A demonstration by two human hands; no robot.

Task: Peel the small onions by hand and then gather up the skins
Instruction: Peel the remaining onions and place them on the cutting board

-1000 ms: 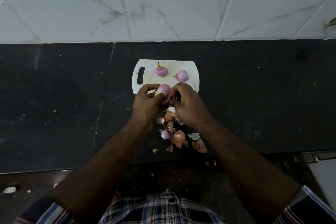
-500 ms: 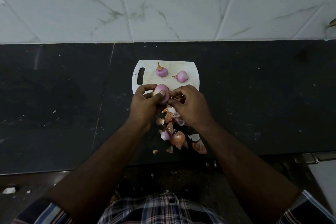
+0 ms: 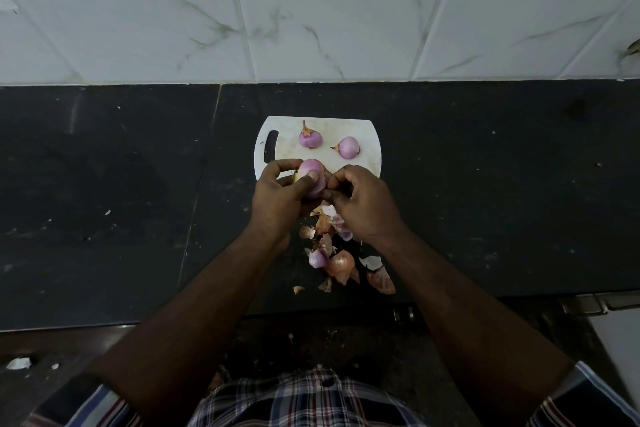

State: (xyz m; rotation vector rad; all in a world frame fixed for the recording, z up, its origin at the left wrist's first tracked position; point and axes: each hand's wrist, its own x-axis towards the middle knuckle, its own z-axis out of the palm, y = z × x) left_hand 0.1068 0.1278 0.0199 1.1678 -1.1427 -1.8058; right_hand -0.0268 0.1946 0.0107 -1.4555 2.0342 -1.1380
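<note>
Peeling in progress, shown from near to far. Nearest lies the pile of skins (image 3: 341, 260) on the dark counter (image 3: 104, 201), some pieces close to its front edge. Above the pile, the left hand (image 3: 280, 198) grips the onion in hand (image 3: 311, 177), thumb across its pale purple flesh; the fingers (image 3: 341, 180) of the right hand (image 3: 363, 208) pinch at its right side, apparently on a strip of skin, though the contact itself is hidden. Beyond lies the white cutting board (image 3: 367, 135), carrying two peeled onions (image 3: 310, 139), well apart from each other. Likely faults: the smooth bulb could slip from the left grip if the strip is pulled sharply, and loose skins near the edge could be swept off by a forearm. The counter is black stone, speckled with pale flecks; behind it rises a wall of white marbled tiles (image 3: 346, 10). Lighting is dim.
</note>
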